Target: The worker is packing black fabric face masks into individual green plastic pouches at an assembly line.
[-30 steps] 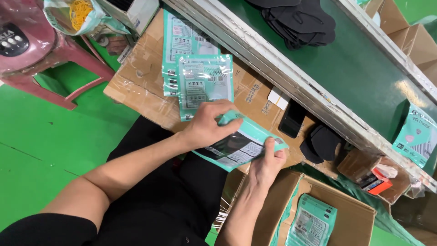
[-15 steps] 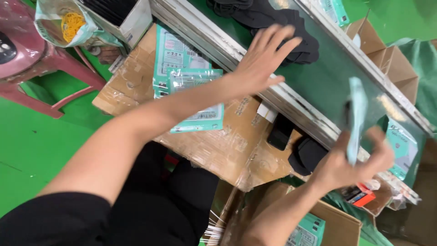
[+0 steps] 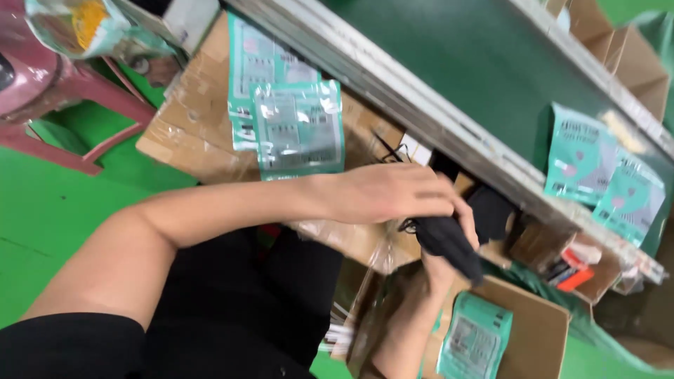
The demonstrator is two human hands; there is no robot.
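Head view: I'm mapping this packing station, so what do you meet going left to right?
Pink stool → teal pouches on the cardboard → left hand holding black masks → filled teal packets on the green belt.

One cam only, head-worn, so no 2nd view to share anything with. It looks steeply down and fwd over the person's lap, frame tilted so the conveyor belt (image 3: 449, 63) runs diagonally from top centre to right edge. Close range: left forearm fills the middle, left hand (image 3: 393, 193) and right hand (image 3: 439, 270) meet near centre. Cardboard work surface (image 3: 189, 133) sits upper left, green floor (image 3: 63, 217) at far left, open carton (image 3: 533, 337) at bottom right.
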